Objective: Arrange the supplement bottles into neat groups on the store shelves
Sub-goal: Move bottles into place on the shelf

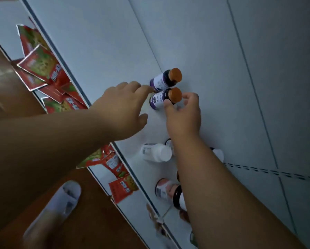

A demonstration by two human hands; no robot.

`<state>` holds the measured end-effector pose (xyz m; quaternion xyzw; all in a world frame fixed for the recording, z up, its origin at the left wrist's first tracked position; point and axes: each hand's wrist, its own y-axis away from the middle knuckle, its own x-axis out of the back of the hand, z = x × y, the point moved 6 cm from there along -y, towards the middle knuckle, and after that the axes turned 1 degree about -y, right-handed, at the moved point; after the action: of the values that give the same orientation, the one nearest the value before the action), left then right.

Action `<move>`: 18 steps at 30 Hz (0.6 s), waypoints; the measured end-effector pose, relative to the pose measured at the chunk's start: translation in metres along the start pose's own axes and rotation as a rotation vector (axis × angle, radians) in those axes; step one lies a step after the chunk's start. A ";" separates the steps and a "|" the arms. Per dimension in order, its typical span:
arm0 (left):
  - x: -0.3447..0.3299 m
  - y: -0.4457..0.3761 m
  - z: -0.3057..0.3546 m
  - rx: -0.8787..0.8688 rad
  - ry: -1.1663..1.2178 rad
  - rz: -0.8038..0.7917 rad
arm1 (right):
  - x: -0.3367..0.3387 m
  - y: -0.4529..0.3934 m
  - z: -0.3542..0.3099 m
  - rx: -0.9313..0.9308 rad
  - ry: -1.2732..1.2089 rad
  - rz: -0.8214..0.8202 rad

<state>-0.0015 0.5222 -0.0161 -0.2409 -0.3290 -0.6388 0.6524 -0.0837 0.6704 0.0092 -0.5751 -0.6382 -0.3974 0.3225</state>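
Head view, tilted hard, so positions are given by clock face from frame centre. At 9–10 o'clock: red snack packets (42, 69) lie in a messy heap on a lower shelf, with more of them at 7 o'clock. They aren't bottles, so not part of this job as far as I can tell. At 7 o'clock low, a white slipper (60, 200) on brown floor.

Left hand (121, 108), just left of centre: fingers straight and spread, fingertips reaching the base of the rear purple-label bottle (164, 79); contact likely, nothing gripped.

At centre, two matching orange-capped bottles stand side by side, touching or nearly so, on the white shelf (100, 44). That pair reads as one group formed. Right hand (183, 114), just right of centre, has thumb and fingertips curled round the cap end of the front purple-label bottle (162, 98), pinching it, probably nudging it into line.

At 5–6 o'clock: white bottle (157, 152) and several other mixed bottles partly hidden behind the right forearm, scattered and unsorted; exact count can't be told.

Judgement: early-to-middle stage. One pair is grouped; the near cluster is left to sort.
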 end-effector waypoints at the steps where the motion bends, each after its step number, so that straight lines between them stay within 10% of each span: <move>1: -0.010 -0.005 -0.006 0.028 0.011 0.000 | -0.007 -0.007 0.002 0.022 -0.007 0.004; 9: -0.023 -0.025 -0.007 0.047 0.076 0.038 | -0.011 -0.027 -0.008 0.096 -0.117 0.070; 18: 0.057 0.056 -0.036 0.078 0.061 0.025 | -0.033 0.069 -0.060 -0.007 -0.488 -0.213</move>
<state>0.0566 0.4612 0.0074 -0.1999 -0.3306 -0.6245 0.6788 -0.0139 0.6030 0.0184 -0.5847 -0.7526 -0.2808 0.1133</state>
